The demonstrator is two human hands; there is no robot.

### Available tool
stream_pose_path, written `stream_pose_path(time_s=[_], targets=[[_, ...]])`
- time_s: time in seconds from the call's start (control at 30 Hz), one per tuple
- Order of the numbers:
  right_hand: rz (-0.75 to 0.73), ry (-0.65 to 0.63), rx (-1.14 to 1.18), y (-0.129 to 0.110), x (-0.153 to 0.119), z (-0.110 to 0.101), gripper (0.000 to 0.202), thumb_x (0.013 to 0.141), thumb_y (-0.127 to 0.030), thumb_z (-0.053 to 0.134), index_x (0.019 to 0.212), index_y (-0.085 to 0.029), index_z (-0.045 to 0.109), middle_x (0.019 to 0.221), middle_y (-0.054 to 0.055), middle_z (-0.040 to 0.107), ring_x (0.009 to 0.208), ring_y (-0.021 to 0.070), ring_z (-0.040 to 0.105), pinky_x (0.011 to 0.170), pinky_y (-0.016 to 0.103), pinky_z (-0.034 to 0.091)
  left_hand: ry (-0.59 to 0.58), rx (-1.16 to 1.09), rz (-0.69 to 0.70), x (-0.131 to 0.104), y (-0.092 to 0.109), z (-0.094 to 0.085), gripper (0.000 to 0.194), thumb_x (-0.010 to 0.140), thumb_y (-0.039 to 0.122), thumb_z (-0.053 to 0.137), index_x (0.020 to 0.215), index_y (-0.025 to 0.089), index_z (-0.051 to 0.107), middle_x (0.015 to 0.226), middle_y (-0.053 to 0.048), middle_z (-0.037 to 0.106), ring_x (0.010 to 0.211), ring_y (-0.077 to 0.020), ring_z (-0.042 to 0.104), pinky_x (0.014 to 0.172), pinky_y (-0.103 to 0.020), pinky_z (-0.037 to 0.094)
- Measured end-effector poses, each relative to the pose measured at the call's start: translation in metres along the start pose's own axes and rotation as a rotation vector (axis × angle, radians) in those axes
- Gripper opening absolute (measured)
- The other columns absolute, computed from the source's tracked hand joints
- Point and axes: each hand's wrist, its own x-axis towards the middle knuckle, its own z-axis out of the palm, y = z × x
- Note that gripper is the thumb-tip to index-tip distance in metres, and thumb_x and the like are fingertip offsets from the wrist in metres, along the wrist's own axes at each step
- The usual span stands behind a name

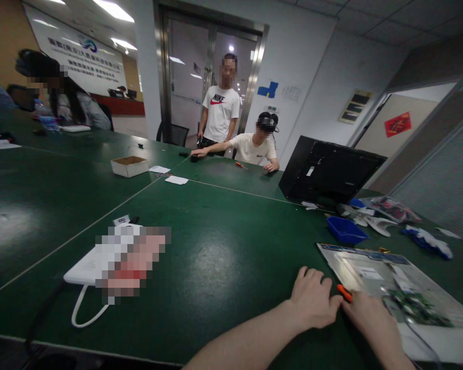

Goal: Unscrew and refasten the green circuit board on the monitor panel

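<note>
An orange handle (344,293), perhaps a screwdriver's, is poking out of the wearer's right hand (372,321), low and right of centre, just above a green table (231,210). The right hand is closing around it, hiding the rest of the tool. The handle is looking like stiff, light plastic, probably sturdy, maybe a little slick; its thick orange part is offering the natural hold.

The left hand (314,298) is resting palm down just beside it, fingers loosely bent, its thumb close to the right hand. The palm is facing away, so I cannot tell whether it is holding anything.

Right of the hands, a flat panel (344,264) is lying on the table, carrying a green circuit board (420,308) and a loose wire. The board is probably fragile and best taken by its edges.

Beyond the panel, a blue tray (346,230) is sitting near blue-and-white gloves (428,241), and a black monitor (327,169) is leaning behind. Well to the left, a white device (87,264) is lying with a looped cable. Across the table, one person (254,146) is sitting, reaching sideways, while another (220,113) is standing.
</note>
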Motion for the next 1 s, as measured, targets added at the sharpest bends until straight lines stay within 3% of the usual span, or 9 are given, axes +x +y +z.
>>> stream_pose_path(time_s=[0.1,0.27,0.37,0.43,0.57,0.67,0.8,0.9,1.0], targets=[[-0.122,-0.061,-0.099,-0.072,-0.034,-0.014,0.024,0.083,-0.034,0.049,0.083,-0.019,0.068,0.076,0.017,0.072,0.070,0.0360,0.072,0.061,0.042,0.052,0.075,0.017,-0.040,0.002,-0.022,-0.023,0.047,0.100,0.047,0.033,0.122,0.014,0.059,0.124,-0.012,0.061,0.118,-0.0255,0.051,0.109,-0.042,0.035],[-0.295,-0.171,0.059,-0.176,-0.085,-0.038,0.022,0.081,-0.029,0.059,0.100,-0.018,0.064,0.089,0.017,0.073,0.077,0.0329,0.072,0.064,0.037,0.050,0.012,0.138,-0.098,0.011,-0.062,-0.064,0.045,0.104,0.036,0.026,0.119,0.014,0.063,0.124,-0.010,0.064,0.117,-0.0222,0.055,0.104,-0.035,0.040],[-0.416,-0.197,0.172,-0.225,-0.111,-0.049,0.052,0.072,-0.025,0.068,0.122,-0.017,0.056,0.113,0.021,0.070,0.088,0.0356,0.071,0.068,0.039,0.050,-0.056,0.168,-0.097,0.008,-0.080,-0.081,0.042,0.103,0.035,0.031,0.103,0.015,0.068,0.106,-0.008,0.070,0.105,-0.0221,0.062,0.095,-0.033,0.047],[-0.477,-0.276,0.195,-0.254,-0.126,-0.058,0.069,0.068,-0.024,0.070,0.132,-0.012,0.049,0.123,0.027,0.064,0.091,0.0387,0.070,0.070,0.042,0.051,-0.083,0.197,-0.098,-0.001,-0.089,-0.089,0.038,0.103,0.033,0.034,0.102,0.015,0.068,0.105,-0.009,0.070,0.103,-0.0225,0.063,0.094,-0.033,0.047],[-0.553,-0.429,0.262,-0.304,-0.151,-0.084,0.061,0.073,-0.028,0.067,0.130,-0.009,0.052,0.112,0.025,0.069,0.087,0.0394,0.070,0.068,0.045,0.052,-0.102,0.252,-0.109,-0.031,-0.107,-0.105,0.033,0.102,0.031,0.037,0.103,0.015,0.066,0.111,-0.009,0.067,0.108,-0.0229,0.059,0.098,-0.035,0.043],[-0.623,-0.475,0.244,-0.328,-0.160,-0.101,0.065,0.069,-0.031,0.072,0.127,-0.008,0.056,0.116,0.024,0.068,0.085,0.0379,0.071,0.067,0.043,0.054,-0.079,0.288,-0.135,-0.057,-0.119,-0.119,0.033,0.102,0.031,0.035,0.113,0.017,0.063,0.122,-0.010,0.062,0.116,-0.0251,0.053,0.102,-0.040,0.039],[-0.774,-0.473,0.251,-0.342,-0.164,-0.120,0.052,0.074,-0.032,0.068,0.121,-0.011,0.061,0.113,0.019,0.070,0.085,0.0334,0.071,0.067,0.041,0.057,-0.068,0.336,-0.097,-0.083,-0.136,-0.138,0.034,0.102,0.031,0.038,0.129,0.021,0.057,0.132,-0.008,0.057,0.120,-0.0247,0.050,0.104,-0.041,0.037],[-0.873,-0.437,0.255,-0.332,-0.163,-0.130,0.077,0.067,-0.027,0.072,0.138,-0.009,0.049,0.133,0.023,0.059,0.082,0.0335,0.073,0.062,0.041,0.058,-0.103,0.347,-0.056,-0.093,-0.146,-0.151,0.038,0.101,0.031,0.042,0.134,0.018,0.054,0.134,-0.010,0.056,0.122,-0.0263,0.049,0.104,-0.042,0.036],[-0.869,-0.399,0.302,-0.298,-0.152,-0.133,0.081,0.065,-0.026,0.072,0.141,-0.012,0.047,0.143,0.022,0.051,0.092,0.0332,0.072,0.069,0.040,0.060,-0.129,0.341,-0.046,-0.100,-0.153,-0.163,0.039,0.101,0.031,0.040,0.135,0.016,0.053,0.136,-0.011,0.055,0.123,-0.0265,0.048,0.105,-0.042,0.036]])
